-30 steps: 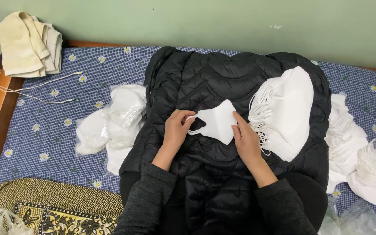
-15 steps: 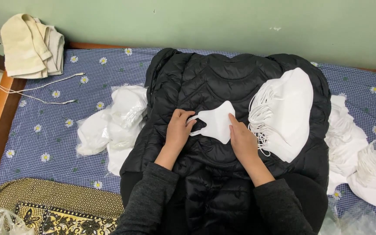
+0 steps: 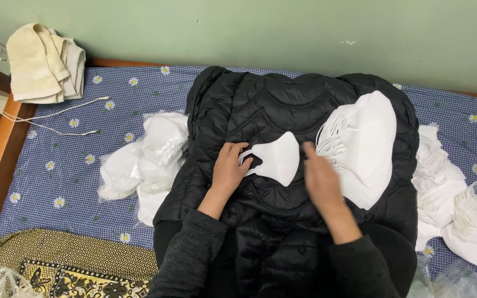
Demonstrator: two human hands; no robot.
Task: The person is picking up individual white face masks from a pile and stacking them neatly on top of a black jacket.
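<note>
A single white face mask [image 3: 277, 159] lies on a black quilted jacket [image 3: 282, 105] spread over my lap and the bed. My left hand [image 3: 229, 168] rests on the jacket and pinches the mask's left ear loop. Just right of the mask is my right hand [image 3: 320, 177], fingers apart and blurred, off the mask and holding nothing. A tall stack of white masks [image 3: 362, 142] with loose ear loops leans on the jacket right beside that hand.
Clear bags of white masks [image 3: 144, 157] lie left of the jacket on the blue flowered bedsheet [image 3: 67, 165]. More white mask piles [image 3: 465, 212] sit at the right. Folded cream cloths [image 3: 42, 63] and a white cable [image 3: 56, 118] are at the far left, a patterned yellow cloth [image 3: 67, 259] below.
My right hand has come off the mask and shifted right toward the stack. The mask lies flatter on the jacket, with my left hand still at its ear loop.
</note>
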